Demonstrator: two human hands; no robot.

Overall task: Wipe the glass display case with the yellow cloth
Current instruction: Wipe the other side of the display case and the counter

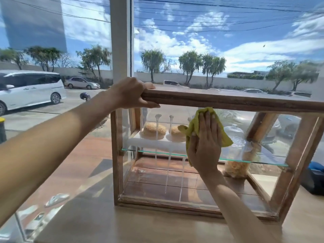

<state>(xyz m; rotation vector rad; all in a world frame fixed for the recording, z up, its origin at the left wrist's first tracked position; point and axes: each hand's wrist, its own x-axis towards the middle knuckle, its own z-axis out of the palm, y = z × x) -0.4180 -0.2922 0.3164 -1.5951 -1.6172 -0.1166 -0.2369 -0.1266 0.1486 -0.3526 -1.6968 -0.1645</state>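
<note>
A person's right hand point(204, 142) presses a crumpled yellow-green cloth point(194, 127) flat against the front pane of a wood-framed glass display case point(228, 100), at the centre of the frame, just under the case's dark wooden top rail. The fingers lie straight over the cloth — a flat press, not a pinch. The left hand point(130, 92), left of centre, has its grip curled round the end of that top rail, steadying the case on the pale wooden table point(105, 221).

White streaks of cleaning foam point(168, 172) run down the glass below and left of the cloth, not yet wiped. Left to run, they would likely reach the lower wooden frame and soak into the worn timber (or dry as streaks in the sun).

The case looks light and sits askew, so a hard push might slide or tip it if the left hand eased off. Inside, round golden buns point(154, 128) sit on the thin glass shelf point(245, 161) beside a clear glass dome point(234, 134) — a jolt could shift them. The loosely bunched cloth may also slip from under the flat palm.
</note>
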